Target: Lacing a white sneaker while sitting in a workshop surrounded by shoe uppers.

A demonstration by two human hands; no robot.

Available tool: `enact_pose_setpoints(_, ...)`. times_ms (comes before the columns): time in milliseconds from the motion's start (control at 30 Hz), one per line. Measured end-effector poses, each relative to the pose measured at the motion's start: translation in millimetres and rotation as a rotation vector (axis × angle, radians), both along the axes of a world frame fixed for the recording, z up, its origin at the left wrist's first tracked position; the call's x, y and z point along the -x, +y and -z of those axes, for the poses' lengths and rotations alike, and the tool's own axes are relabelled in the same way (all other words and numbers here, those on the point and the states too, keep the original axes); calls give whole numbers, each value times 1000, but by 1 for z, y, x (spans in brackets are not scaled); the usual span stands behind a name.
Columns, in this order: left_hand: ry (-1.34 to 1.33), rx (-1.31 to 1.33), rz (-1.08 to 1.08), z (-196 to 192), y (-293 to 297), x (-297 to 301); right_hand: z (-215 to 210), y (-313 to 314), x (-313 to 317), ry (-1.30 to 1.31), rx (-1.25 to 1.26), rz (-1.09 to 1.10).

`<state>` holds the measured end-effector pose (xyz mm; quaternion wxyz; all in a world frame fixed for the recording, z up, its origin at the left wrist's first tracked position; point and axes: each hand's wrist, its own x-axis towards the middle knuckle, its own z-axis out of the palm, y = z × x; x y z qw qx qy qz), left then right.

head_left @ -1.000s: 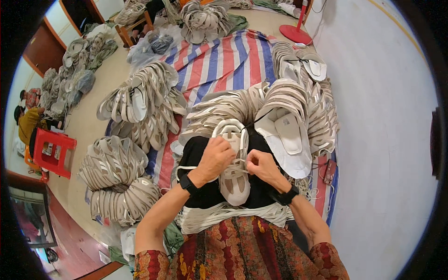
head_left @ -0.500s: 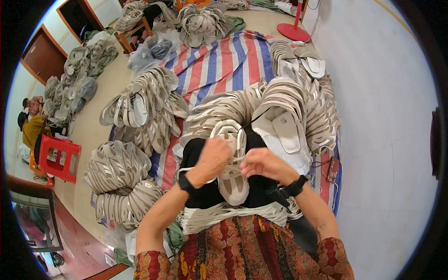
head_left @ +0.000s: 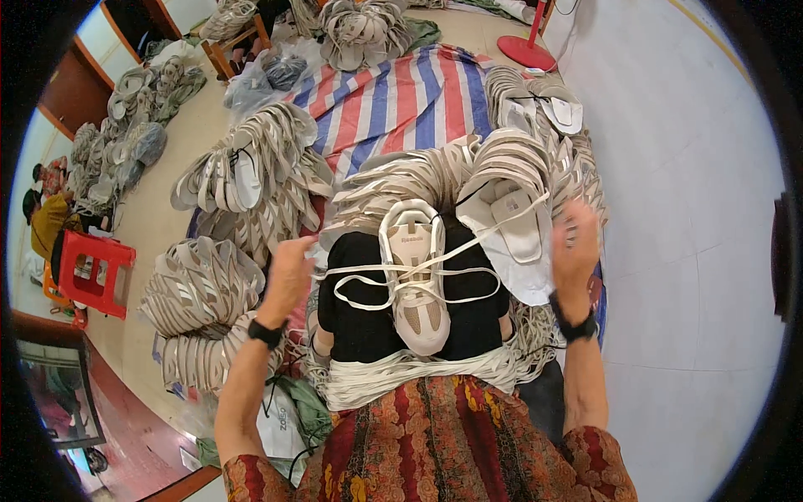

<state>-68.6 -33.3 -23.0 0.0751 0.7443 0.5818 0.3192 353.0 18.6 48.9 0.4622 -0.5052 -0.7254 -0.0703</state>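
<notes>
A beige-and-white sneaker upper (head_left: 423, 335) rests across my black-clad lap, its toe toward me. Flat cream shoelaces (head_left: 489, 231) cross over its middle, with loose loops on both sides. My left hand (head_left: 288, 274), out to the left of the upper, is closed on one lace end. To the right, my right hand (head_left: 575, 251) is raised, slightly blurred, with the other lace stretched up toward its fingertips; its fingers appear pinched on it. A thick bundle of white laces (head_left: 418, 376) lies across my lap at the waist.
Stacked uppers (head_left: 201, 276) stand on the left, with more uppers (head_left: 410, 188) just ahead and another stack (head_left: 506, 180) at the right. Beneath lies a striped plastic sheet (head_left: 393, 100). A red stool (head_left: 96, 272) and people are farther left; a white wall (head_left: 686, 251) borders the right.
My hands have moved from close together over the upper to wide apart on either side, drawing the laces outward. The crossed laces and the upper now show fully.
</notes>
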Motion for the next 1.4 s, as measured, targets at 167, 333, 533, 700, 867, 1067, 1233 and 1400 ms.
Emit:
enact_pose_setpoints(167,-127,302,283,-7,17,-79,32,-64,74,-482,671,-667)
enact_pose_setpoints(333,-333,449,304,-15,23,-86,22,-66,61,889,1284,-691)
enact_pose_setpoints(533,-1235,632,-19,-17,19,-51,29,-31,46,1307,1180,-671)
enact_pose_setpoints(700,-1231,290,-343,-2,-3,74,61,-16,71,661,1227,-670)
enact_pose_setpoints(867,-1152,103,-555,-10,-32,167,58,-16,85,293,888,-665)
enact_pose_setpoints(1067,166,-195,-213,-6,-25,14,57,-14,101,-108,587,-607)
enact_pose_setpoints(1233,342,74,306,-12,-48,-94,58,-11,115,-395,364,-530)
enact_pose_setpoints(1400,330,-1,388,-10,-37,-91,-4,9,22,-342,109,62)
